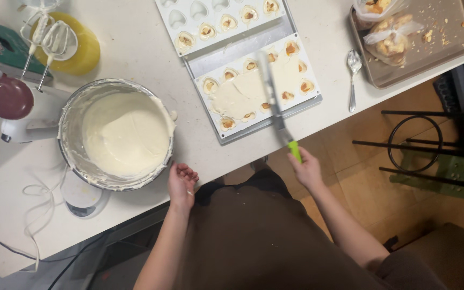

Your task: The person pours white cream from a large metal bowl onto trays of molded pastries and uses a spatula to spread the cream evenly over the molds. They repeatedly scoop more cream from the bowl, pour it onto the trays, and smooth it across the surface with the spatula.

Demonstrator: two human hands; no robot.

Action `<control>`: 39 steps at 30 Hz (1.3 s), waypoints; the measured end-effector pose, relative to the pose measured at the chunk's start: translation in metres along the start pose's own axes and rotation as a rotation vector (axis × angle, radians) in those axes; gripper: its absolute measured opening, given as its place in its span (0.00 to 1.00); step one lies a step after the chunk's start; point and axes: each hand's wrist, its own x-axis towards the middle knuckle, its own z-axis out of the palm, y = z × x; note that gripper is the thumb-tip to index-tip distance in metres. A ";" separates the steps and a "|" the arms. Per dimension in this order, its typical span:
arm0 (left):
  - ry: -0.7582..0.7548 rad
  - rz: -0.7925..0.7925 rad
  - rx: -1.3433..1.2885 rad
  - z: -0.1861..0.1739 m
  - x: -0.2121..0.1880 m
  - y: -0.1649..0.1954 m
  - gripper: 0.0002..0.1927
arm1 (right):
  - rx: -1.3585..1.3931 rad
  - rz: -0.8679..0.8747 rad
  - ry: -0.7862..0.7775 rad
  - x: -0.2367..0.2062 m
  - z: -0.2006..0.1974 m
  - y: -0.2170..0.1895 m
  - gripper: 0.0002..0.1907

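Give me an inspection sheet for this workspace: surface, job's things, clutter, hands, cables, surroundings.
Surface: pale worktop, partly covered.
Job's things: spatula lies across the near heart mould, cream spread over it; far mould partly filled; bowl of cream.
Clutter: spoon, crumb-strewn baking tray with bagged pastry, hand mixer, yellow container.
Hands: right hand grips the spatula's green handle; left hand rests open beside the bowl.
Cables: white cord looped near the edge.
Surroundings: black metal stand, tiled floor.
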 end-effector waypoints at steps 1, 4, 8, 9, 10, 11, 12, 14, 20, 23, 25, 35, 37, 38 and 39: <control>-0.001 -0.008 0.026 -0.001 0.001 0.001 0.18 | 0.015 0.011 -0.051 -0.006 0.009 -0.002 0.19; -0.008 -0.019 0.096 -0.003 0.004 0.005 0.19 | 0.073 -0.004 -0.180 -0.026 0.040 -0.007 0.20; -0.031 -0.028 0.164 -0.011 0.002 0.007 0.20 | 0.056 0.007 -0.287 -0.049 0.059 -0.013 0.23; -0.041 -0.029 0.177 -0.015 0.002 0.008 0.20 | 0.022 0.040 -0.316 -0.054 0.061 -0.014 0.23; -0.045 -0.033 0.183 -0.017 0.002 0.008 0.20 | 0.010 0.029 -0.308 -0.058 0.059 -0.014 0.23; -0.049 -0.037 0.189 -0.020 0.002 0.009 0.20 | -0.001 0.019 -0.300 -0.061 0.055 -0.014 0.22; -0.052 -0.039 0.195 -0.023 0.001 0.010 0.19 | -0.012 0.008 -0.294 -0.064 0.052 -0.014 0.22; -0.073 -0.041 0.196 -0.029 -0.001 0.013 0.19 | 0.018 -0.032 -0.185 -0.068 0.045 -0.014 0.20; -0.123 -0.020 0.243 -0.033 -0.005 0.011 0.19 | 0.006 0.141 -0.101 -0.061 0.054 -0.007 0.20; -0.150 -0.021 0.250 -0.030 -0.004 0.010 0.19 | -0.027 0.014 -0.153 -0.071 0.056 -0.004 0.21; -0.156 -0.025 0.251 -0.029 -0.003 0.011 0.19 | -0.057 -0.043 -0.161 -0.082 0.051 -0.005 0.21; -0.174 -0.019 0.300 -0.024 0.003 0.012 0.20 | -0.261 -0.088 -0.036 -0.094 0.067 -0.034 0.20; -0.164 -0.016 0.320 -0.023 0.003 0.013 0.20 | -0.271 -0.105 -0.043 -0.094 0.083 -0.035 0.20; -0.161 -0.015 0.326 -0.024 0.004 0.013 0.20 | -0.267 -0.092 -0.036 -0.095 0.091 -0.035 0.21; -0.159 -0.017 0.333 -0.024 0.004 0.013 0.20 | -0.264 -0.076 -0.028 -0.099 0.094 -0.033 0.21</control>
